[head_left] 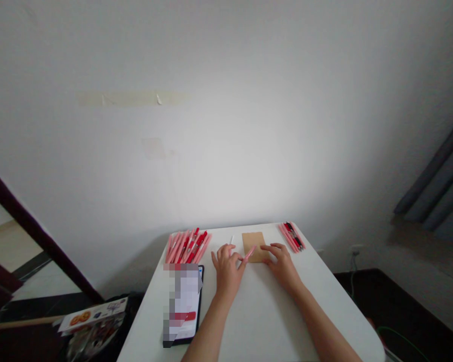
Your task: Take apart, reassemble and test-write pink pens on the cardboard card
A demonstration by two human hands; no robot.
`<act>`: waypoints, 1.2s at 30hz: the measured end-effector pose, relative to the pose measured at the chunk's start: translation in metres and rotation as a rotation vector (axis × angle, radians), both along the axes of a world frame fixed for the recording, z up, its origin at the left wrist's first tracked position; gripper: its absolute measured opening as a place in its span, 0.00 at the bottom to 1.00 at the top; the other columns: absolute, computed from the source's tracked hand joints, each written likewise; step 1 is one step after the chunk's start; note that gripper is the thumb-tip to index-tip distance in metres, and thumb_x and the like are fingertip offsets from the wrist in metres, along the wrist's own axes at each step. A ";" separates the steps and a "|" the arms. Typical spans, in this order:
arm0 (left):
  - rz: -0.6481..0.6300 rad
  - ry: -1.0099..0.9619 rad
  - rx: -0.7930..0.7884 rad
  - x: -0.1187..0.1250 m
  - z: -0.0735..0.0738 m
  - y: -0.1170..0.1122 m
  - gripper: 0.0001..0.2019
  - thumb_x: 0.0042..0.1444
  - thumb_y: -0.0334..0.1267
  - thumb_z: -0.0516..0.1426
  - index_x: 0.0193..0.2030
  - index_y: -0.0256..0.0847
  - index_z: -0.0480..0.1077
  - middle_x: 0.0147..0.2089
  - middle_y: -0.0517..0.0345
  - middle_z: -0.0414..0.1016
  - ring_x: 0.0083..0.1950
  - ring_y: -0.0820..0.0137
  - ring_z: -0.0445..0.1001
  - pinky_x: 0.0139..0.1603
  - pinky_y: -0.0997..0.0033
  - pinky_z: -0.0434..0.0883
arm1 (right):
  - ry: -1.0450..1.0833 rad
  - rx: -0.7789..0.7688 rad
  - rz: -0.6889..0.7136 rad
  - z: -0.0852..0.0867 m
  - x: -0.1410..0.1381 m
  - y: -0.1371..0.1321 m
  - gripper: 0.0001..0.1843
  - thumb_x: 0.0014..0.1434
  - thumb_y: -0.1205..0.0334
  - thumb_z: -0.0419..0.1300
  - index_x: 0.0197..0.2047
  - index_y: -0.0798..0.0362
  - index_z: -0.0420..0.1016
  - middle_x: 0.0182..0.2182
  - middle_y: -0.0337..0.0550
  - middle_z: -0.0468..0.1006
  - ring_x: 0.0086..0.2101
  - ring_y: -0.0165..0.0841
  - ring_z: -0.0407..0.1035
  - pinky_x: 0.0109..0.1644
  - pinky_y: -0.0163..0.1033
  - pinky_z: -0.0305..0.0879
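Observation:
My left hand (228, 264) is closed on a pink pen (251, 252), pinched between thumb and forefinger and slanting up to the right. A thin white stick-like piece (232, 240) shows just beyond the same hand's fingers; whether it is held or lies on the table I cannot tell. Under the pen lies a flat tan card or paper pouch (253, 239). My right hand (281, 262) is open, fingers apart, at the right edge of the tan piece with nothing seen in it.
A pile of pink and red pens (186, 246) lies at the white table's (260, 322) back left. Several pink, red and black pens (291, 237) lie side by side at the back right. A phone (184, 306) lies at the left. Behind the table stands a wall (249, 125).

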State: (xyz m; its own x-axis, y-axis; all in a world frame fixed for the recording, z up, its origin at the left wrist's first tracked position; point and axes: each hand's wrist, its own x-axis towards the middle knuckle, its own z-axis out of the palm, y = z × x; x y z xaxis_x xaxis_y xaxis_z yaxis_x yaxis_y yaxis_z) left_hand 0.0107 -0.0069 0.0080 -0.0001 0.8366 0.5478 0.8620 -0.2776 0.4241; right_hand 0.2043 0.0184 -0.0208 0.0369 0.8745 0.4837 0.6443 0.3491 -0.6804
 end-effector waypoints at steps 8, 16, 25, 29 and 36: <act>0.121 0.042 0.088 0.002 0.001 -0.001 0.07 0.54 0.38 0.57 0.26 0.41 0.71 0.49 0.53 0.72 0.58 0.57 0.65 0.63 0.34 0.52 | -0.002 0.018 0.057 -0.001 0.003 0.003 0.16 0.53 0.65 0.61 0.47 0.47 0.77 0.44 0.46 0.78 0.52 0.44 0.65 0.58 0.52 0.61; 0.136 0.074 0.094 0.003 0.001 -0.001 0.08 0.54 0.37 0.57 0.26 0.41 0.71 0.48 0.53 0.73 0.59 0.57 0.64 0.64 0.35 0.53 | -0.037 0.061 0.057 -0.007 0.005 0.006 0.15 0.55 0.61 0.60 0.47 0.47 0.76 0.42 0.45 0.80 0.50 0.44 0.66 0.56 0.51 0.62; 0.123 0.121 0.046 0.002 -0.006 0.001 0.06 0.52 0.39 0.59 0.26 0.41 0.72 0.50 0.52 0.72 0.61 0.55 0.61 0.64 0.33 0.50 | -0.041 0.019 0.058 0.000 0.004 0.002 0.13 0.57 0.58 0.59 0.46 0.47 0.77 0.44 0.45 0.79 0.51 0.45 0.64 0.57 0.52 0.61; 0.139 0.130 0.019 0.002 -0.006 0.001 0.05 0.51 0.39 0.60 0.27 0.42 0.73 0.50 0.53 0.72 0.60 0.54 0.61 0.63 0.33 0.52 | -0.055 0.017 0.067 0.002 0.004 0.001 0.13 0.58 0.56 0.58 0.45 0.47 0.77 0.43 0.45 0.80 0.51 0.45 0.64 0.56 0.53 0.61; 0.147 0.138 0.005 0.002 -0.004 0.001 0.05 0.51 0.40 0.60 0.28 0.42 0.72 0.51 0.53 0.71 0.61 0.53 0.60 0.63 0.33 0.52 | -0.054 0.019 0.054 0.002 0.004 0.001 0.13 0.58 0.57 0.57 0.44 0.47 0.78 0.43 0.45 0.80 0.50 0.43 0.65 0.55 0.51 0.61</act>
